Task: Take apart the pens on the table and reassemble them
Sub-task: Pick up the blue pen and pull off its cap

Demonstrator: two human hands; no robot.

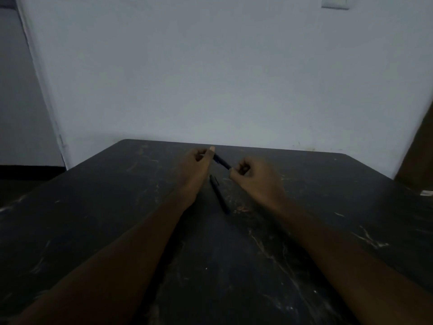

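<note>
A dark blue pen (222, 162) is held in the air above the far middle of the table, slanting down to the right. My left hand (196, 164) pinches its upper left end between thumb and fingers. My right hand (251, 175) grips its lower right end with curled fingers. A second dark pen (219, 193) lies flat on the black table (93, 207) just below and between my wrists, pointing away from me. The light is dim, so the pens' small parts are hard to make out.
The scratched black table stands against a pale wall (234, 78). A small white object (426, 193) sits at the table's right edge. A brown panel (419, 151) rises at the far right. A doorway opening lies to the left.
</note>
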